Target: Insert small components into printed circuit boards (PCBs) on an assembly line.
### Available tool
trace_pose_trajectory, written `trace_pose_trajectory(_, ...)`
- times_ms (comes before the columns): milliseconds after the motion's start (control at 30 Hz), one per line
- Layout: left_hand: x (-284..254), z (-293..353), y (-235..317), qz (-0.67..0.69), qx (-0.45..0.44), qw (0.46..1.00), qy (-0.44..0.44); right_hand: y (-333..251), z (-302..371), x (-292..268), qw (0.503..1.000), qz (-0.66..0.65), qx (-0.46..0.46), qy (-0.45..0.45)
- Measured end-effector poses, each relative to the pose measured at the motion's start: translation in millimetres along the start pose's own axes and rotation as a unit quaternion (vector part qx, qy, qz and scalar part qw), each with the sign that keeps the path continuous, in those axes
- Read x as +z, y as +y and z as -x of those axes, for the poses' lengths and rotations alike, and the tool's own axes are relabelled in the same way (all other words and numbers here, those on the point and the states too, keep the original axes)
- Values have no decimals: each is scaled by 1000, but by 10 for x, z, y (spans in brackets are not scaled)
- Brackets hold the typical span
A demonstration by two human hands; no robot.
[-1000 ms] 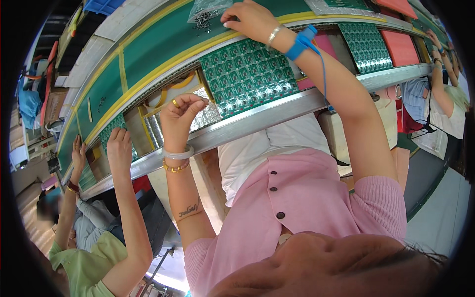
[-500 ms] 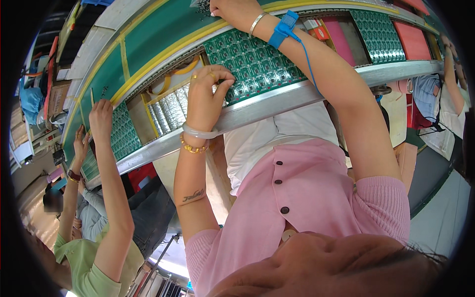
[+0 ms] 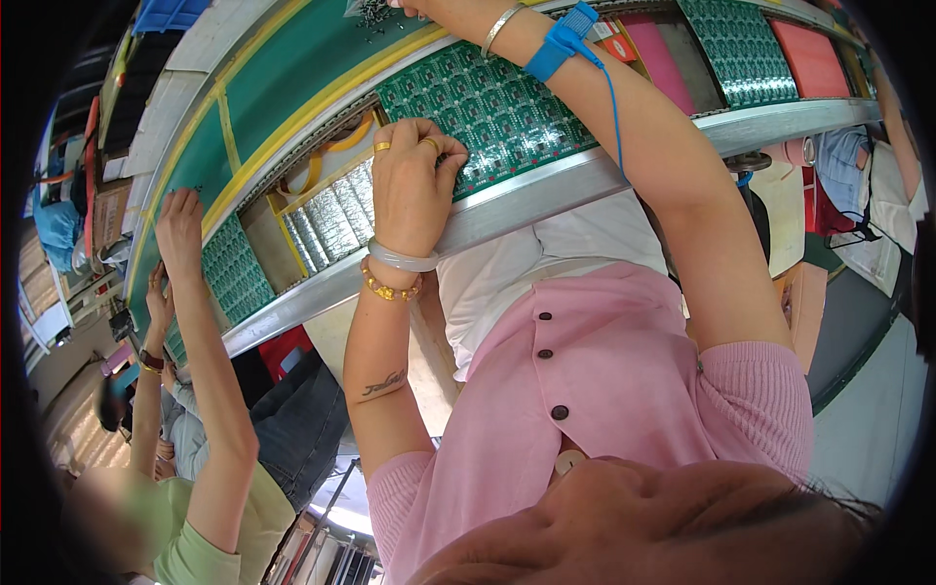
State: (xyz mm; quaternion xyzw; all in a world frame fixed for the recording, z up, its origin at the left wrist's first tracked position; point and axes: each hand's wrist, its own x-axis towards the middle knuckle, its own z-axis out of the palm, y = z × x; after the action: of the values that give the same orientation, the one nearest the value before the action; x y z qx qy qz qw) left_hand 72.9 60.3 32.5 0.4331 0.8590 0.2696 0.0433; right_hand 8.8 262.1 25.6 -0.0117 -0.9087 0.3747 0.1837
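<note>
A green circuit board panel (image 3: 487,107) with many small repeated boards lies in the metal-edged line before me. My left hand (image 3: 414,190) rests at the panel's left end, thumb and fingers pinched together; anything between the fingertips is too small to make out. My right hand (image 3: 444,10) reaches past the panel to the far side, beside a clear bag of small dark parts (image 3: 374,12). The upper frame edge cuts off most of its fingers. A blue wrist strap (image 3: 564,44) with a cord circles my right forearm.
A silver-lined tray (image 3: 336,224) sits left of the panel. Another green panel (image 3: 736,54) and a red-pink block (image 3: 809,58) lie to the right. A metal rail (image 3: 526,200) runs along the near edge. At left, a co-worker's hand (image 3: 180,229) reaches over the line.
The view has shifted slightly, so my right hand is now mostly past the upper edge. My left hand remains pinched at the panel. The co-worker's hand has moved a little.
</note>
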Motion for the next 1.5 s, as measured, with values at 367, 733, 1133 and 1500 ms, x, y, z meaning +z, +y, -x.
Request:
trace_pose_trajectory(367,43,-33,74,-12,13,1000,10,116,27,-36,999,30,-19,33)
trace_pose_trajectory(733,31,7,67,-36,8,999,17,-67,-16,-85,978,-117,173,3)
trace_pose_trajectory(1133,-306,-413,-341,14,-4,999,34,14,333,-249,908,-406,92,-45)
trace_pose_trajectory(1500,-188,-1195,-1179,-111,70,987,98,-294,1396,-662,962,-218,106,-126)
